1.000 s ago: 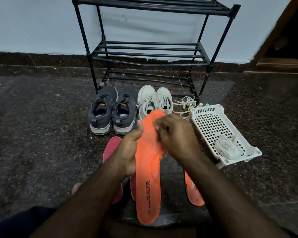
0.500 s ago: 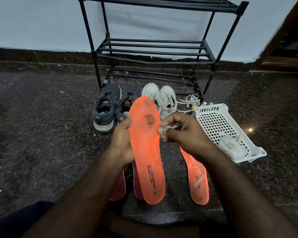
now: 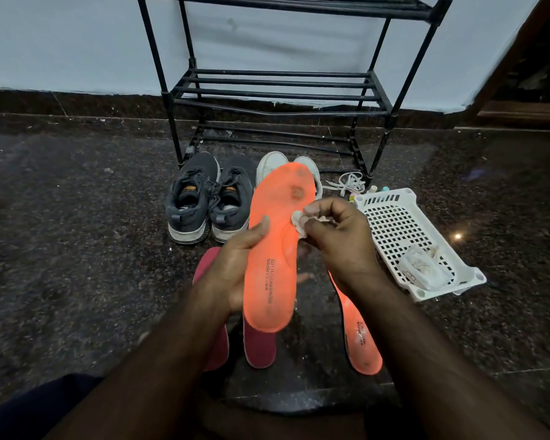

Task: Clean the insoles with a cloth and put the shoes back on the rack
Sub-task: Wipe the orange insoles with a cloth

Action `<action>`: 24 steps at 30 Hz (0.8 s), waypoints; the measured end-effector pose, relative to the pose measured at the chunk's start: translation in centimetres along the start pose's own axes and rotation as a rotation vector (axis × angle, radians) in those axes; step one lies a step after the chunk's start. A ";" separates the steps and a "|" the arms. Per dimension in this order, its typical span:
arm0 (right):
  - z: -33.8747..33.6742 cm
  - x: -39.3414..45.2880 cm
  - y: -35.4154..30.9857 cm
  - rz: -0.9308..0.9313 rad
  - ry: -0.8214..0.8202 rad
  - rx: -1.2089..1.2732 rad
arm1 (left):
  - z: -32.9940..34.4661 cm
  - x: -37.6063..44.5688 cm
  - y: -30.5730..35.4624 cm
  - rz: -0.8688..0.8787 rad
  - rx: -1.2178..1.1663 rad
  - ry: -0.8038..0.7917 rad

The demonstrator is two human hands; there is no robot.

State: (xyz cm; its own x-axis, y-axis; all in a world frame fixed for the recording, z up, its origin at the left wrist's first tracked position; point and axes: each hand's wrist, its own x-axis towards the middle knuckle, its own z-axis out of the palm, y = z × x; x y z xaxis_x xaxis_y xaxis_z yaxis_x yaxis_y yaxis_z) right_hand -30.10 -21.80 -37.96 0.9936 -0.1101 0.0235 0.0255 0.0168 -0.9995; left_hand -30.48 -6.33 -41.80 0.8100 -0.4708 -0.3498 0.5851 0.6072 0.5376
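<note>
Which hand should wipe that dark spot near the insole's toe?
Right. The right hand already pinches the cloth against the insole, just below the spot. The left hand grips the insole's edge, steadying it.

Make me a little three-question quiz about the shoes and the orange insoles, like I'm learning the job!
1. True or false: the left hand holds an orange insole.
2. What does the right hand pinch? A) a lace B) a cloth C) a brush
3. Fill in: the second orange insole lies on the ____.

Key: 1 true. 2 B. 3 floor.
</note>
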 end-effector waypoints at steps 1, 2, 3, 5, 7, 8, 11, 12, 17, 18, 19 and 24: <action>-0.1 0.0 -0.1 -0.009 0.011 -0.015 | 0.2 0.0 -0.3 -0.003 0.015 0.000; -0.3 0.1 -0.2 -0.021 0.011 -0.051 | 0.3 0.0 -0.5 0.013 0.028 0.003; -0.4 0.2 -0.4 -0.040 0.000 -0.101 | 0.5 0.0 -0.5 0.036 0.038 0.014; -0.8 0.4 -0.6 -0.119 -0.041 -0.260 | 0.4 0.2 -0.4 0.097 0.057 0.048; -1.0 0.4 -0.5 -0.264 -0.064 -0.546 | 0.3 0.4 -0.3 0.155 0.070 0.102; -1.0 0.4 -0.4 -0.343 -0.079 -0.690 | 0.3 0.5 -0.3 0.180 0.081 0.123; -0.3 -0.2 0.1 -0.414 -0.194 -0.933 | 0.3 0.6 -0.5 0.229 0.104 0.164; -0.1 -0.4 0.1 -0.399 -0.244 -0.968 | 0.2 0.6 -0.5 0.237 0.102 0.174; -0.7 -0.5 -0.9 -0.237 -0.365 -0.909 | 0.3 0.6 -0.4 0.264 0.129 0.202; -0.7 -0.4 -0.9 -0.248 -0.298 -0.864 | 0.3 0.5 -0.4 0.272 0.141 0.203; -0.7 -0.4 -0.8 -0.271 -0.229 -0.833 | 0.3 0.6 -0.4 0.272 0.151 0.205; 0.1 -0.8 0.1 -0.288 -0.280 -0.931 | 0.2 0.6 -0.6 0.279 0.136 0.219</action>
State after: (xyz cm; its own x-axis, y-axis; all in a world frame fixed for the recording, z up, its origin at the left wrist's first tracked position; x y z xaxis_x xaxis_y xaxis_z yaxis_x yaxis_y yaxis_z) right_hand -30.88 -21.65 -38.04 0.9563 0.2508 0.1500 0.2909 -0.7681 -0.5704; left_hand -30.35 -7.09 -42.15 0.9354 -0.1427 -0.3234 0.3422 0.5953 0.7270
